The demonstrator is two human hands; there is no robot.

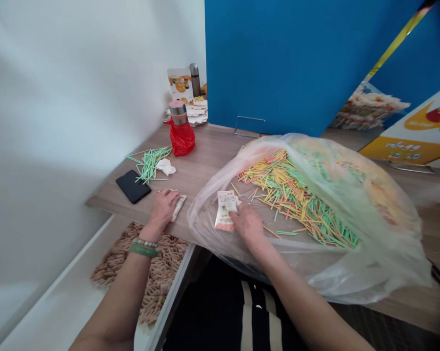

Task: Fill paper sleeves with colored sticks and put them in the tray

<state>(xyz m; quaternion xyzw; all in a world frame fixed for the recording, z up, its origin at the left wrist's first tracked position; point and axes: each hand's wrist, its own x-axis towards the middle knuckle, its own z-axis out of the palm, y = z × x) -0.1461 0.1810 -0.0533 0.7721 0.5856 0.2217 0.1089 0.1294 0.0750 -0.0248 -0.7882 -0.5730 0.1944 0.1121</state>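
Leftmost, we see an open white drawer (84,297) under the tabletop (212,156), holding a heap of narrow brown pieces (117,253) whose kind we cannot tell. Above it lies a black smartphone (133,186), its corner under a loose pile of thin green sticks (152,161), with a crumpled white tissue (166,166) beside them. Our left hand (164,207), a green bangle (144,250) at its wrist, rests palm down near the table's front edge, fingers against a narrow printed packet (178,208); we cannot tell whether they pinch it. Behind stands a red plastic bag (183,139) around a lidded container (178,111). Further right, a flat printed sachet (225,207) lies at the mouth of a big clear plastic bag (381,263). Our right hand (248,224) touches its right edge, fingers bent; whether they have closed on it is hidden. Beyond spill thin green, yellow and pink sticks (296,195). We judge the step in hand to be handling the sachets; the next move seems to call for a light fingertip grip that leaves the film and loose sticks undisturbed.
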